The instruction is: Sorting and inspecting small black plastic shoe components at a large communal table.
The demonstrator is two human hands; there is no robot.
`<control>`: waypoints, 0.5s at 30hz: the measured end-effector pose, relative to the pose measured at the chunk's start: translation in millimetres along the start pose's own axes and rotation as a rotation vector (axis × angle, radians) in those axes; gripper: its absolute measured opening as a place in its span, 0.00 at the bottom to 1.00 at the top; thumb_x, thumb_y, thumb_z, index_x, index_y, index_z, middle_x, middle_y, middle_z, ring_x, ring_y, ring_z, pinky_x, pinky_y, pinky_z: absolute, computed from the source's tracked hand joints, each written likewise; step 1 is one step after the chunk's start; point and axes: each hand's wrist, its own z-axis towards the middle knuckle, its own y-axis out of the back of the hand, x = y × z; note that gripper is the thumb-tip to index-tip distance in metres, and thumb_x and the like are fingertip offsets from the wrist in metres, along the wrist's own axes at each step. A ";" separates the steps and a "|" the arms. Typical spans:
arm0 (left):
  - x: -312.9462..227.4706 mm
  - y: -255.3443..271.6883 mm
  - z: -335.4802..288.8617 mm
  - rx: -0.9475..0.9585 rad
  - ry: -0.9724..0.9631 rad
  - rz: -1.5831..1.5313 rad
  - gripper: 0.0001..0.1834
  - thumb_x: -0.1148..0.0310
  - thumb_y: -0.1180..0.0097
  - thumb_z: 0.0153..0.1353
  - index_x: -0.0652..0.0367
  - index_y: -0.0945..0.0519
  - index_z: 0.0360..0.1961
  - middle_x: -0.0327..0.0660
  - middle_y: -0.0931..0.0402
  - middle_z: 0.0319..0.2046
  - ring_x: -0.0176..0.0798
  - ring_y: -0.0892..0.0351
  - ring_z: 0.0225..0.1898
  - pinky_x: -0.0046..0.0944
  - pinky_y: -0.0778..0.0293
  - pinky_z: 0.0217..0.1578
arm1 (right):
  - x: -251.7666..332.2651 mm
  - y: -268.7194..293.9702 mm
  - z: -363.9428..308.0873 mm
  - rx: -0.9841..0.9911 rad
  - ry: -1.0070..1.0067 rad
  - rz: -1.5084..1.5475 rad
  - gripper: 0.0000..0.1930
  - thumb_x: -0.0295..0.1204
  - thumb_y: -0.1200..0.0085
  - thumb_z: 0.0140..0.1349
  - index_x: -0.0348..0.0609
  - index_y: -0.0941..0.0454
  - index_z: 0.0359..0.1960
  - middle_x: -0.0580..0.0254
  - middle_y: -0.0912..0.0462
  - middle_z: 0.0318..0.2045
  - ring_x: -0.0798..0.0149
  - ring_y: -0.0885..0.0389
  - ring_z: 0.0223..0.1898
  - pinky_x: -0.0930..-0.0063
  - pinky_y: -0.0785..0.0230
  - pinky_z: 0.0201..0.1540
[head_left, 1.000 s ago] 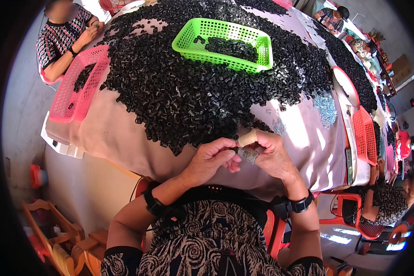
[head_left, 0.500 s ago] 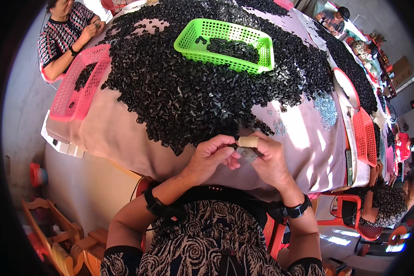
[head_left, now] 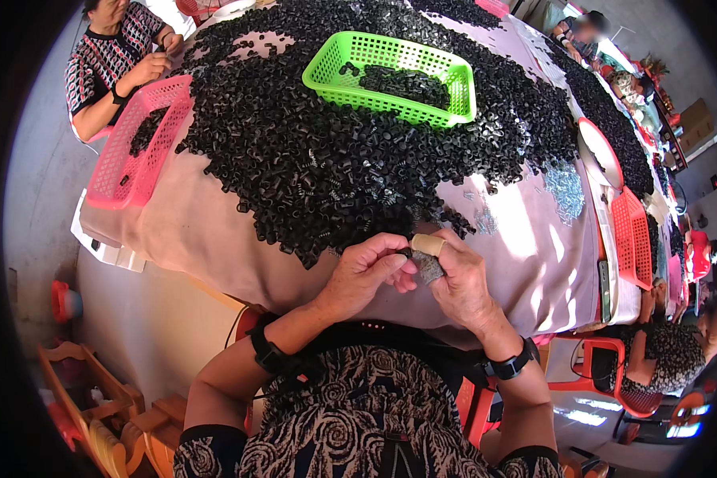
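Pinching a small black piece (head_left: 405,252) between thumb and forefinger, the person's left hand (head_left: 366,267) sits nearly where it was half a second ago. The right hand (head_left: 464,283) has changed more: it has rolled slightly inward, so the grey cover (head_left: 428,268) on its thumb shows more plainly below the beige wrap (head_left: 429,244) on its forefinger. Its fingertips meet the left ones at the piece, but whether they clamp it or only press against it cannot be told. The shift looks like a small adjustment of hold, with the piece kept between both hands and not let go. It is held just in front of the near edge of the black pile (head_left: 319,175), above the cloth (head_left: 191,215); the green basket (head_left: 374,101) stands beyond, amid the pile.
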 end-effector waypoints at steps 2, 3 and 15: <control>1.6 -0.2 0.7 -0.002 -0.001 -0.012 0.12 0.72 0.55 0.67 0.62 0.30 0.50 0.39 0.23 0.34 0.32 0.20 0.32 0.29 0.25 0.34 | -3.1 -0.3 -0.7 -0.005 0.003 -0.007 0.20 0.12 0.48 0.44 0.38 0.26 0.43 0.53 0.26 0.32 0.49 0.22 0.33 0.64 0.27 0.35; 2.2 0.0 0.9 -0.001 0.000 -0.025 0.12 0.72 0.55 0.67 0.62 0.30 0.50 0.39 0.23 0.34 0.32 0.20 0.32 0.29 0.25 0.34 | -1.7 -0.1 -0.2 -0.005 0.003 -0.006 0.20 0.12 0.48 0.44 0.38 0.26 0.43 0.53 0.26 0.32 0.49 0.22 0.33 0.64 0.27 0.35; 3.9 -0.2 0.4 0.004 -0.014 -0.006 0.11 0.72 0.55 0.67 0.63 0.30 0.49 0.39 0.23 0.35 0.32 0.20 0.33 0.30 0.24 0.36 | 1.3 -2.0 -0.6 0.006 0.083 -0.140 0.21 0.12 0.47 0.41 0.39 0.25 0.42 0.54 0.26 0.32 0.50 0.23 0.31 0.64 0.27 0.35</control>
